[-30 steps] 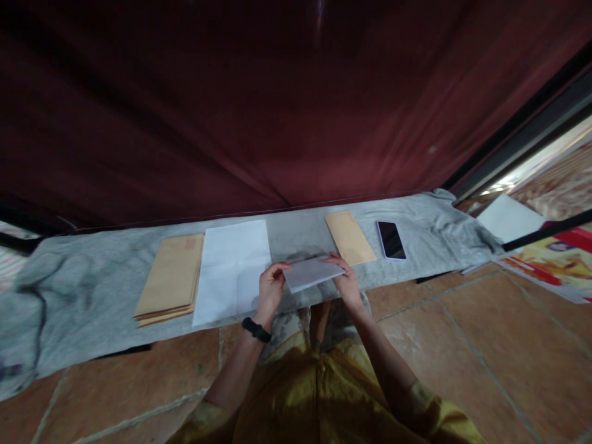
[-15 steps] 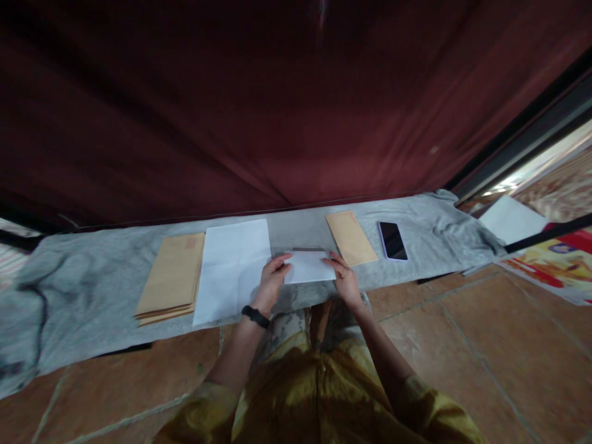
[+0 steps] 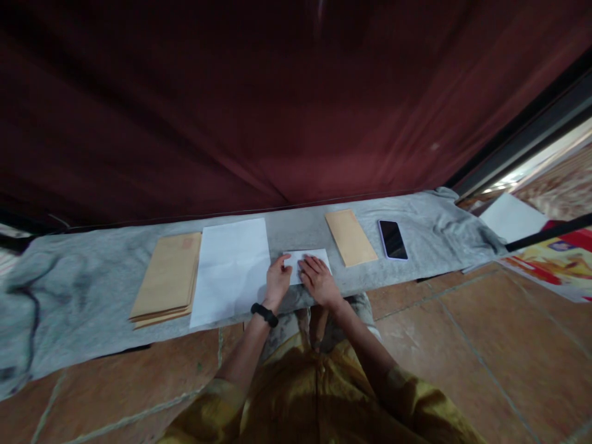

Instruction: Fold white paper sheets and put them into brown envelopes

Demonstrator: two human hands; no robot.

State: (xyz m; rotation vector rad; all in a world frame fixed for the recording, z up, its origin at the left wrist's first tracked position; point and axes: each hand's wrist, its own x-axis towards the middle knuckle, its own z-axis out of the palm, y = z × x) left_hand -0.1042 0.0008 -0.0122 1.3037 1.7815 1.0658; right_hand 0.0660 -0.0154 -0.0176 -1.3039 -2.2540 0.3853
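Folded paper (image 3: 295,262) lies on the grey cloth (image 3: 300,225) at the near-middle of the bench, in front of the person. Left hand (image 3: 277,280) is at its left end, thumb and forefinger curved toward each other; can't tell from here if they pinch the edge. Right hand (image 3: 319,282) is laid palm down over the right part, fingers long and close together; pressure can't be told. Hands apart, a strip of white showing between them; both cover part of the paper.

Left side is crowded: big sheet (image 3: 231,271), creased, just beside the left hand, which hides some of its right edge. Envelope stack (image 3: 166,274) right along the sheet's other side, edges slightly fanned at the near end.

Right side: single envelope (image 3: 350,237), slanted, near the right hand but apart from it. Phone (image 3: 393,239) past that, dark screen up, pale case.

Red curtain (image 3: 287,123) blocks off the whole far side of the bench. Off the right end, a white panel (image 3: 513,217) and a printed box (image 3: 559,262), partly behind a dark bar. Black wristband (image 3: 264,314) on left wrist. Tile floor (image 3: 430,333) below.
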